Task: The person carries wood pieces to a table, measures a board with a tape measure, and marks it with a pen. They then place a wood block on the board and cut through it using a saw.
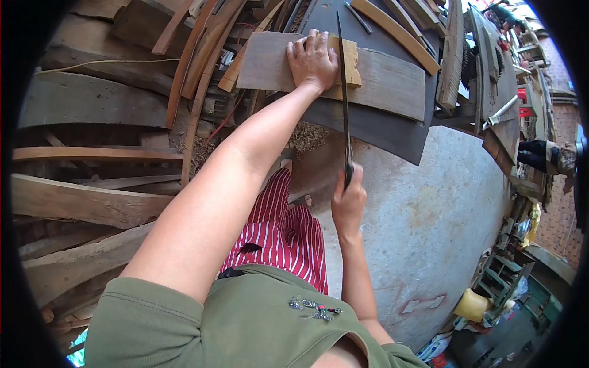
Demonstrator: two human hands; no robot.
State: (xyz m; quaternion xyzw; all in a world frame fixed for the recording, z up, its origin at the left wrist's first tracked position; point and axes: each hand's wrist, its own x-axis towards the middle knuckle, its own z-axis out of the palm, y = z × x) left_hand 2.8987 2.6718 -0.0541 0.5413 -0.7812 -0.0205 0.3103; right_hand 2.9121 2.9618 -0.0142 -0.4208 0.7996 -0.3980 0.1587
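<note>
My right hand (348, 199) is wrapped round the dark handle of a handsaw (344, 92). Its long narrow blade points away from me and crosses a small yellowish wood block (351, 64). That block lies on a wide grey-brown plank (392, 83), which rests across a dark worktable (392, 135). Fingers spread, my left hand (314, 61) presses flat on the plank and the block's left part, just left of the blade. The hand covers some of the block.
Curved timber pieces (92, 202) are heaped on the left. On the table's far side lie a curved wooden strip (399, 34) and a thin dark tool (358, 16). Wood shavings (307, 136) sit below the table. A yellow container (472, 305) stands at lower right; another person (549, 156) is far right.
</note>
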